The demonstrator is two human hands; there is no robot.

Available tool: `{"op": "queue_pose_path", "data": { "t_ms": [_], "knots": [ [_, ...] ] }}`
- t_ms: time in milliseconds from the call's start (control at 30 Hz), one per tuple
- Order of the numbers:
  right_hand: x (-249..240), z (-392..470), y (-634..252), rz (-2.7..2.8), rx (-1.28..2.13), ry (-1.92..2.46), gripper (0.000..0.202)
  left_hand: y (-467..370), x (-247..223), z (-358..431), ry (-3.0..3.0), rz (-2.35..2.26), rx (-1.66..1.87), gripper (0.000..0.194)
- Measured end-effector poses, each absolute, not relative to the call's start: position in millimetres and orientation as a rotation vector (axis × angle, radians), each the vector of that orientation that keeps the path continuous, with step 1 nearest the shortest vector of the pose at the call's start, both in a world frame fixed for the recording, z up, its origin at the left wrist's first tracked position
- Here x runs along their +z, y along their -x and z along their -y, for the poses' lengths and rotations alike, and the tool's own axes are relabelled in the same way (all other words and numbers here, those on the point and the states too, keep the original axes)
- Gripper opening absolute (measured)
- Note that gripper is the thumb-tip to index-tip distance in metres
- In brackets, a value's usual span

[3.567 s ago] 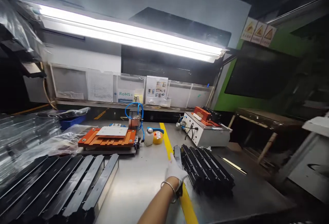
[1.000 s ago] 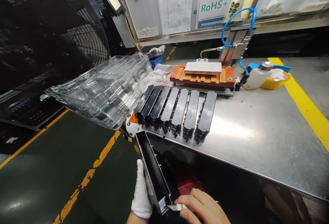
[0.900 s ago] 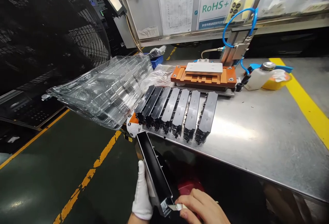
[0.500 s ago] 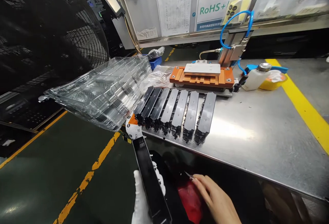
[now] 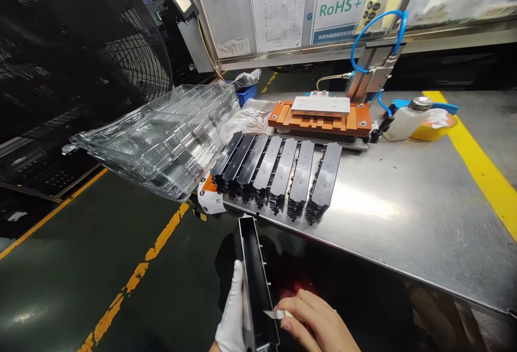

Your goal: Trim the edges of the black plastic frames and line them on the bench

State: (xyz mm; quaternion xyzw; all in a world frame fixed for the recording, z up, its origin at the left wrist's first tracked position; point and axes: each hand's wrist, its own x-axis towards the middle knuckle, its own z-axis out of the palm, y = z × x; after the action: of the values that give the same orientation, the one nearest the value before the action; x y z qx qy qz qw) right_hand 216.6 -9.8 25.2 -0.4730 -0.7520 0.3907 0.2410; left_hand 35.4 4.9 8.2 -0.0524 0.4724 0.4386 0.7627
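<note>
Behind the bench — sign (image 5: 343,9) reads "RoHS+".

The bench (image 5: 404,217) lies bare along its near edge to the right of the row of black parts (image 5: 278,177), open as far as the yellow stripe (image 5: 480,171). Toward the far edge the orange fixture (image 5: 321,118) and white bottle (image 5: 402,120) block the way, and the clear trays (image 5: 161,136) overhang the left corner.

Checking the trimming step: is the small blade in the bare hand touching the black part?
Touching. The head view shows the blade tip meeting the black part edge, held by the right hand.
</note>
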Motion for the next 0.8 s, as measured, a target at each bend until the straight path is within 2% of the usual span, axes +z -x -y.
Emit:
{"op": "queue_pose_path", "data": {
  "t_ms": [100,300,400,567,700,800],
  "knots": [
    [18.7,4.5,-216.3,2.040,1.003,1.291,0.027,-32.8,-0.9,0.2,0.099,-1.061,0.931,0.047],
    [15.8,-4.6,-216.5,2.014,0.904,1.351,0.026,-11.1,-17.5,16.9,0.077,-1.146,1.029,0.017],
    [14.1,-9.5,-218.1,2.035,0.905,1.375,0.025,-6.5,-21.4,19.5,0.083,-1.147,1.013,0.020],
    [2.3,-18.4,-220.6,1.948,0.877,1.473,0.029,-15.8,-17.9,19.7,0.117,-1.056,0.888,0.035],
    [-4.4,-25.4,-226.9,1.865,0.833,1.614,0.036,-20.4,-10.2,32.0,0.149,-0.993,0.799,0.036],
    [0.1,-22.5,-228.4,1.899,0.952,1.566,0.034,-18.7,-7.5,38.5,0.173,-0.954,0.746,0.037]
  ]
}}
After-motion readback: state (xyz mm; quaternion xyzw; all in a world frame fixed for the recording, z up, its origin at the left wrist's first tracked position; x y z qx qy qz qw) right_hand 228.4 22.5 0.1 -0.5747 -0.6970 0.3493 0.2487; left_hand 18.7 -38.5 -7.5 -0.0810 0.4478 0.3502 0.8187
